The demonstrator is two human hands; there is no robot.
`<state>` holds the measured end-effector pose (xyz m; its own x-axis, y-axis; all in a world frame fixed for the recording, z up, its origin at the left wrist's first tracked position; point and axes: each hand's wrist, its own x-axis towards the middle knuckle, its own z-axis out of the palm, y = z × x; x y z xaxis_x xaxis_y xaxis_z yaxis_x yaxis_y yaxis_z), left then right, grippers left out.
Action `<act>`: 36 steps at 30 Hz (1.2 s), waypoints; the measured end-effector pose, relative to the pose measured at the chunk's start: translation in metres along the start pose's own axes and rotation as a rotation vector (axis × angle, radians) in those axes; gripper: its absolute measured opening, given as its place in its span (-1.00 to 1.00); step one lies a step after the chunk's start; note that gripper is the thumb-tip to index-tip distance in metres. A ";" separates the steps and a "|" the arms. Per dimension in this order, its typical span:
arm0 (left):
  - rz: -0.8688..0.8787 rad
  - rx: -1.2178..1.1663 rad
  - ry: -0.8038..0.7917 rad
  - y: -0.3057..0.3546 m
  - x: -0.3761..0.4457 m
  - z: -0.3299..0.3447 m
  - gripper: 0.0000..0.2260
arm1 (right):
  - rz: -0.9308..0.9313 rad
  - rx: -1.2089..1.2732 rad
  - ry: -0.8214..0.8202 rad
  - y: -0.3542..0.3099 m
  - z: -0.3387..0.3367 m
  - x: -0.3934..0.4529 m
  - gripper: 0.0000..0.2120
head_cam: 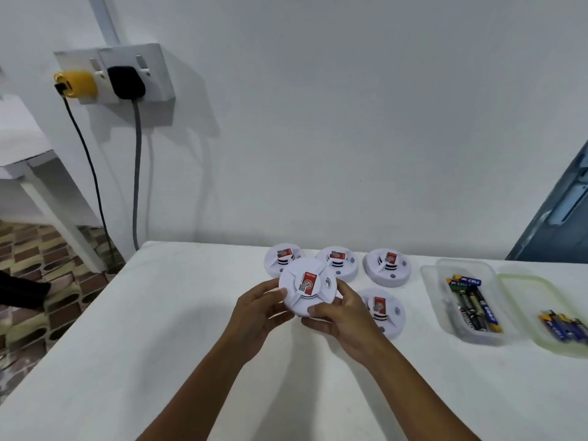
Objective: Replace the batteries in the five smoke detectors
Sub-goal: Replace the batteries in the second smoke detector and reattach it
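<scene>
White table (159, 329) fills near view, against pale wall (350, 122). Double socket (127, 74) on wall, far left; yellow plug (79, 84) in left outlet, black plug (126, 82) in right. Two cables (136, 173) hang down behind table's far left corner. Brick-pattern floor (28, 249) at left. White bench (25, 160) beyond. Blue door (560, 208) at far right edge.

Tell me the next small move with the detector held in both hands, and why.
Probably turn the held smoke detector over to reach its back. The left hand and right hand grip its rim with the stickered front facing up and no battery compartment showing, while the batteries wait in the clear tray.
</scene>
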<state>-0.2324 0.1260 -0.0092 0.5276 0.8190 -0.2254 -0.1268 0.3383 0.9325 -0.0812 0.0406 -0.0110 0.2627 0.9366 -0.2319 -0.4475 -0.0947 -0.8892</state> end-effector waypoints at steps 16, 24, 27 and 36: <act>-0.094 -0.024 -0.086 -0.011 0.001 -0.039 -0.76 | -0.025 0.010 0.154 0.029 0.031 -0.007 -0.55; -0.096 -0.044 -0.082 -0.012 -0.001 -0.037 -0.74 | -0.024 -0.013 0.150 0.028 0.027 -0.008 -0.54; -0.098 -0.038 -0.083 -0.012 0.000 -0.034 -0.74 | -0.025 -0.009 0.147 0.027 0.024 -0.008 -0.54; -0.079 -0.023 -0.091 -0.008 0.005 -0.030 -0.78 | -0.025 -0.016 0.133 0.022 0.021 -0.002 -0.55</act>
<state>-0.2540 0.1413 -0.0266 0.6103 0.7446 -0.2702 -0.1008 0.4114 0.9059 -0.1094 0.0438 -0.0224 0.3849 0.8858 -0.2592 -0.4262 -0.0785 -0.9012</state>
